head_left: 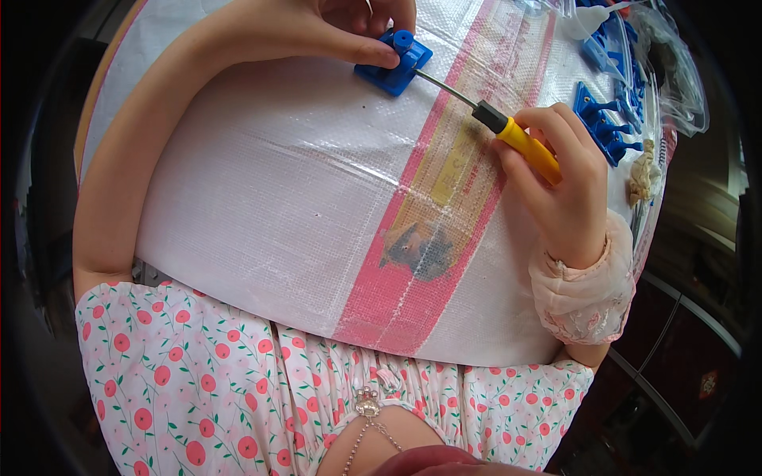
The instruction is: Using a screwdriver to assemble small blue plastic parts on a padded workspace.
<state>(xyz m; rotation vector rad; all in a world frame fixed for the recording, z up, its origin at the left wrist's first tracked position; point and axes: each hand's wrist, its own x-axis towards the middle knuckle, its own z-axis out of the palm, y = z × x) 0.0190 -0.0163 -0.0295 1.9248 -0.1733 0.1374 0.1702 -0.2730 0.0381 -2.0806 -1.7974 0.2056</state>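
My left hand point(349, 28) presses a small blue plastic part point(394, 61) down on the white woven sheet at the top of the view, thumb on its upper side. My right hand point(559, 178) grips a screwdriver point(508, 131) with a yellow and black handle. Its metal shaft runs up and left, and the tip meets the right edge of the blue part.
A white woven sheet with a pink stripe point(278, 190) covers the table. More blue plastic parts point(607, 123) lie at the upper right beside a clear plastic bag point(675, 71) and a crumpled beige scrap point(643, 174). A dark cabinet point(683, 349) stands at the right.
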